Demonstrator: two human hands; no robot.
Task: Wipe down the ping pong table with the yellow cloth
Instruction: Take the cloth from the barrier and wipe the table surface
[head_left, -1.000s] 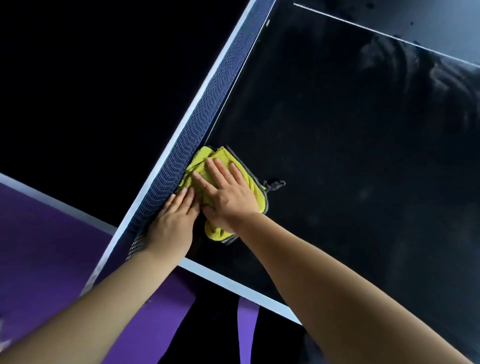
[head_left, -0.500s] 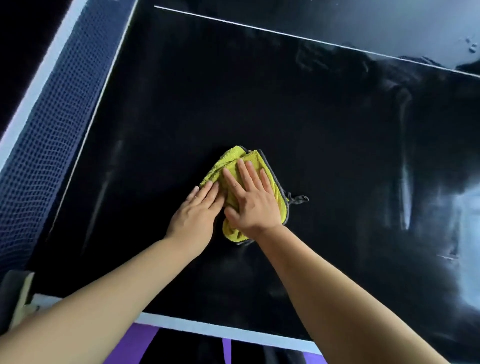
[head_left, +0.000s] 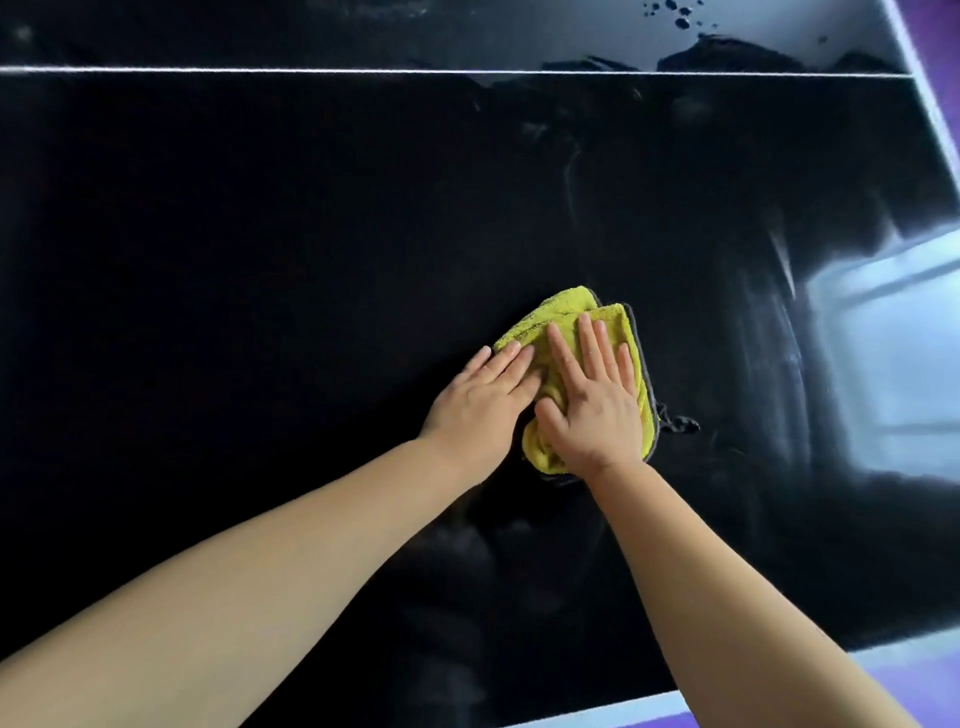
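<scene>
While I press the cloth (head_left: 563, 314) flat on the table (head_left: 260, 260), both my hands lie spread with straight fingers. Neither curls round anything. My right hand (head_left: 592, 410) covers most of the folded cloth, and my left hand (head_left: 480, 400) sits just beside it, touching it, with its fingertips on the cloth's left edge. The cloth sits right of the middle of my view, on the near side of the white line (head_left: 363, 70), and its grey loop (head_left: 680, 423) trails off to the right.

I judge the job to be partway through. To the right of the cloth, pale streaks (head_left: 769, 312) cross the dark top, where a bright window reflection (head_left: 883, 364) makes them show. They look like wipe marks, so I take that patch as at least partly worked, though it could do with another pass. Beyond the white line, near the far right corner, dark droplets (head_left: 675, 15) sit on the surface, and smears run beside them. That far strip is not done as far as I can see.

On the left the top is plain black with no reflection on it, and I cannot tell whether it is wiped or not. The near edge (head_left: 779, 670) shows pale at the lower right, with purple floor (head_left: 924, 675) past it, and the strip along that edge shows faint smudges. What is left, I think, is the far strip with the droplets, the right margin, and perhaps the left.
</scene>
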